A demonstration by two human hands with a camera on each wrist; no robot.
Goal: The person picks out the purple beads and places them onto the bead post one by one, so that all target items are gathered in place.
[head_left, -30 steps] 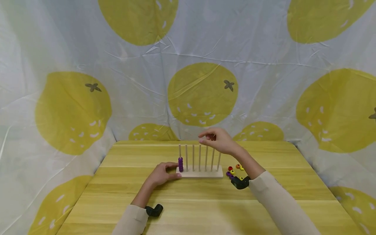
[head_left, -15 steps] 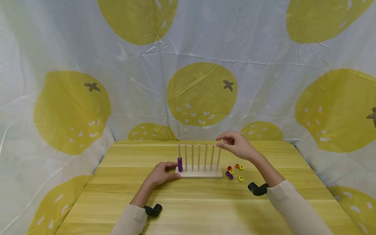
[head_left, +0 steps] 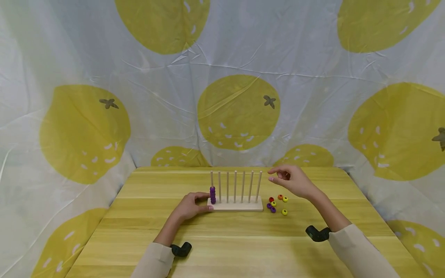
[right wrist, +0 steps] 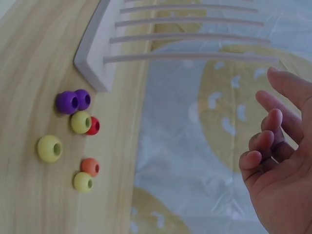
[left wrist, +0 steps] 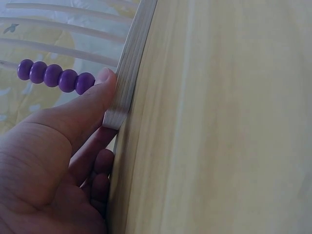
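Left hand [head_left: 190, 205] clamped on grainy wooden base [head_left: 236, 207], beside 5 round purple beads [left wrist: 52, 75]; right hand [head_left: 293, 181], fingers apart

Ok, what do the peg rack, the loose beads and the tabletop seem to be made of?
Peg rack: looks like pale, matte wood; grain lines show along its edge.
Loose beads: smooth and evenly coloured, perhaps painted wood or plastic; can't tell which.
Tabletop: wood or wood-look laminate, with streaky grain and a faint sheen.
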